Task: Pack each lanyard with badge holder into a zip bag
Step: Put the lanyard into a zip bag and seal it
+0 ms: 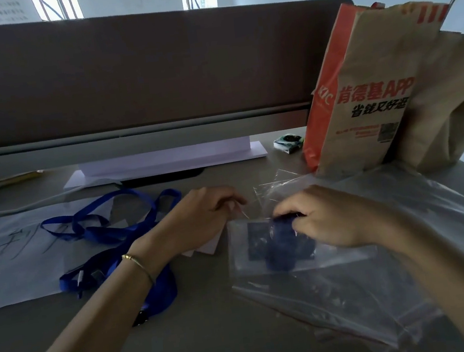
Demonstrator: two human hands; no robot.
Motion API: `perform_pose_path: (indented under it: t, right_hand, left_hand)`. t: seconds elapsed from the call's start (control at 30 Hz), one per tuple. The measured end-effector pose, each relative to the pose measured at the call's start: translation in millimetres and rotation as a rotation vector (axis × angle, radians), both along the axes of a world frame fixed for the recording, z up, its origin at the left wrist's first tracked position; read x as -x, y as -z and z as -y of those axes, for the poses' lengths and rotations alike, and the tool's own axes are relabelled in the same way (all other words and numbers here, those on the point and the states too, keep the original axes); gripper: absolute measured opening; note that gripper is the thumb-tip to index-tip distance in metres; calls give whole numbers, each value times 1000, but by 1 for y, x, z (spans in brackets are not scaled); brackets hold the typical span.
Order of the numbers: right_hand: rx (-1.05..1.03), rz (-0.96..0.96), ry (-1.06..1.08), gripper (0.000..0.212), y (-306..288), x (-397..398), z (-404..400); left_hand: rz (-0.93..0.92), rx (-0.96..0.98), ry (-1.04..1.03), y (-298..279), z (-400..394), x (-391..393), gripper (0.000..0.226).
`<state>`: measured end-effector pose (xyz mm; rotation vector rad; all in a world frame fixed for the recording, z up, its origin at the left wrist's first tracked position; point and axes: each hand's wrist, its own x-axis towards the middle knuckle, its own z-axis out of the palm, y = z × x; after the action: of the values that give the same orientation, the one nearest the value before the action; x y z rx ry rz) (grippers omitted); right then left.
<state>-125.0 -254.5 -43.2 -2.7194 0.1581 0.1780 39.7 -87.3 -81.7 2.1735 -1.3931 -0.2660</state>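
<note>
Lanyard (pixel 280 246) sits bundled inside zip bag (pixel 264 259) on worktop (pixel 215 338), left hand (pixel 201 217) pinching the mouth, right hand (pixel 326 219) fingers gripping strap at the opening (seal unverified), so trapped strap could likely block closure.

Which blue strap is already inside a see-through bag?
The bunched-up lanyard under the right hand, inside the zip bag. The other lanyards lie loose on the desk by the left hand, not bagged.

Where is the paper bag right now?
In the head view, the paper bag stands on the desk at the far right, beyond the right hand and beside the monitor.
</note>
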Motion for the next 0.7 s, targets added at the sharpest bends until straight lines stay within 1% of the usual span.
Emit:
perform_pose_path:
  t: [0.1, 0.27, 0.33, 0.4, 0.47, 0.57, 0.7]
  right_hand:
    - [15, -23, 29, 31, 16, -5, 7]
    - [58, 22, 57, 37, 34, -11, 10]
    - [83, 48, 58, 34, 35, -10, 9]
    - [125, 58, 44, 28, 35, -9, 8]
    - [140, 62, 36, 27, 35, -7, 7]
    - [149, 79, 34, 30, 37, -8, 8]
    - [155, 115, 45, 39, 36, -8, 9]
  left_hand:
    - [-13, -6, -54, -1, 1, 4, 28]
    - [49, -176, -56, 5, 3, 19, 24]
    - [111, -224, -29, 4, 3, 27, 19]
    - [158, -227, -31, 3, 3, 34, 15]
    - [160, -214, -65, 2, 3, 38, 16]
    - [68, -203, -85, -1, 2, 41, 21]
    - [80, -197, -83, -1, 3, 35, 25]
